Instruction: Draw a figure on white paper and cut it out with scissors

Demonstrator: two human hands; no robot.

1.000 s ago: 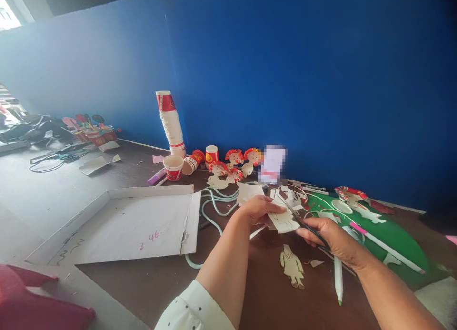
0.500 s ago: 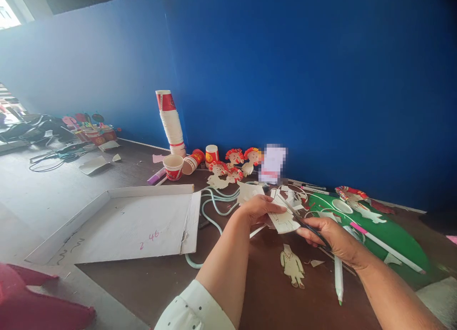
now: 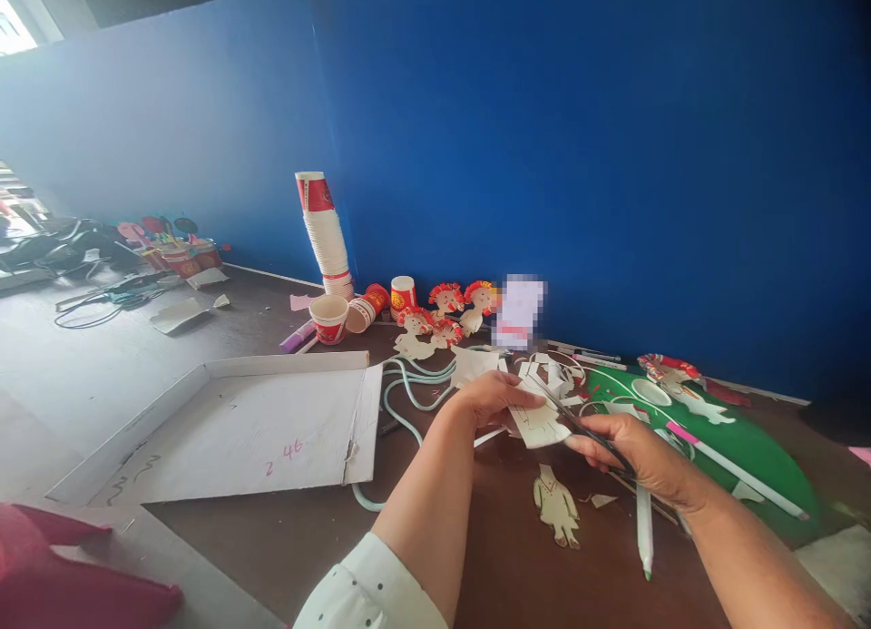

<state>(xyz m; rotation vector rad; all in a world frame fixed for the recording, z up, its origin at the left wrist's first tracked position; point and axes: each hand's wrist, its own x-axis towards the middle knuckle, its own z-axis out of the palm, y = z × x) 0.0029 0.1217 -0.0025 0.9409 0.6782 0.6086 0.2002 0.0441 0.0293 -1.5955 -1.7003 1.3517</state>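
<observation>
My left hand [image 3: 495, 398] pinches a piece of off-white paper [image 3: 540, 425] with pencil lines on it, thumb on top. A pair of dark scissors [image 3: 591, 434] is in my right hand [image 3: 630, 452], fingers closed around the handles. Its blades lie along the upper right edge of the paper. Below the paper, a cut-out paper figure [image 3: 556, 508] with a drawn necklace lies flat on the brown table. A small paper scrap [image 3: 602, 500] is beside it. Under my right hand lies a white marker [image 3: 644, 534] with a green tip.
Red-and-white paper cups [image 3: 330, 319] and a tall cup stack [image 3: 329, 239] stand by the blue partition [image 3: 578, 157]. Paper dolls [image 3: 445, 299] lean nearby. A white cardboard tray [image 3: 299, 420] is at left, with a pale cord [image 3: 401, 411] beside it. At right are a green sheet [image 3: 768, 452] and a pink-capped marker [image 3: 738, 470].
The paper and scissors have shifted very slightly, with a narrow strip now standing off the paper's upper edge. Both hands keep nearly the same place and hold.
</observation>
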